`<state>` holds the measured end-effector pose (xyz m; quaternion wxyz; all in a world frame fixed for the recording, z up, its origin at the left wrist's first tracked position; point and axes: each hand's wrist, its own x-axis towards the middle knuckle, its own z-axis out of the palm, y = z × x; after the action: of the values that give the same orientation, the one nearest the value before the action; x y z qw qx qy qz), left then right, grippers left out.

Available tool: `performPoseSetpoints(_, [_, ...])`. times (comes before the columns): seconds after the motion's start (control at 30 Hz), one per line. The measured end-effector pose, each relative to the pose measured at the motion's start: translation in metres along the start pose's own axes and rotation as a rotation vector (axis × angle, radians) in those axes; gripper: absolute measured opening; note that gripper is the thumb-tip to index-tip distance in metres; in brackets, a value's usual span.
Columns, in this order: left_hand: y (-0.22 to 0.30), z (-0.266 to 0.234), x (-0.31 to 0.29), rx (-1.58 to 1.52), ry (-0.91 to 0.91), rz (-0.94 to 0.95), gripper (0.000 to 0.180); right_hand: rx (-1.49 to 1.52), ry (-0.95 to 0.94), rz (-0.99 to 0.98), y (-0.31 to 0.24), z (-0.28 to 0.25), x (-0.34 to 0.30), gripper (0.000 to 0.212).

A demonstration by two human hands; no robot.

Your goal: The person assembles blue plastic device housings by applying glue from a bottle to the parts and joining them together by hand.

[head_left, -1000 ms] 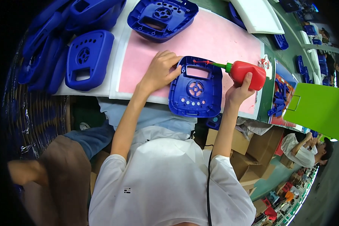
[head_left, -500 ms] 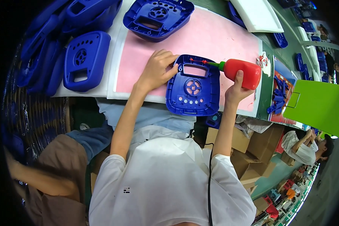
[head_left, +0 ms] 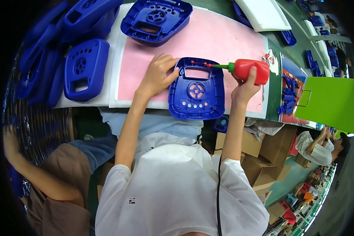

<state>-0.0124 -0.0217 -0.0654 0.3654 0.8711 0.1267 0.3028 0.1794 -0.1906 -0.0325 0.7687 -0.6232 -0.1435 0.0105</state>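
Observation:
A blue plastic housing (head_left: 178,94) lies at the table's near edge, its ribbed inside facing up. My left hand (head_left: 159,74) grips its upper left rim between thumb and fingers. In my right hand (head_left: 246,88) is a red squeeze bottle (head_left: 252,71) with a green nozzle, held on its side. The thin nozzle tip points left, over the housing's top edge above the rectangular opening. Small red blobs (head_left: 206,64) sit along that edge near the tip. Another blue housing (head_left: 157,16) lies open side up, farther off on the pink sheet.
Stacked blue housings (head_left: 86,69) stand at the left. Pink sheet (head_left: 224,39) covers the tabletop. Crumpled red-stained tissue (head_left: 270,59), small blue parts (head_left: 289,96) and a green panel (head_left: 330,104) are at the right. Cardboard boxes (head_left: 271,157) stand below. Another person's arm (head_left: 43,177) is at lower left.
The nozzle tip has shifted right along the housing's top edge, where more red shows. The whole scene sits slightly farther left in view. The other person's arm at lower left has moved.

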Motion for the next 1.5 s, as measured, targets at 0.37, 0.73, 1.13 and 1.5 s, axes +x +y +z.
performPoseSetpoints(0.37, [0.006,0.000,0.001,0.006,0.006,-0.022,0.023,1.278,-0.021,1.144,-0.035,-0.071,0.077,0.072])
performPoseSetpoints(0.73, [0.010,0.004,0.005,-0.024,-0.028,-0.066,0.023,-1.246,-0.485,0.037,0.001,-0.103,0.088,0.069])
performPoseSetpoints(1.13, [0.009,0.004,0.004,-0.002,-0.046,-0.100,0.024,-1.630,0.223,0.373,-0.002,-0.210,0.272,0.039])
performPoseSetpoints(1.5, [0.008,0.013,0.014,-0.058,-0.037,-0.067,0.027,-1.183,0.150,0.604,0.054,-0.280,0.343,0.028])
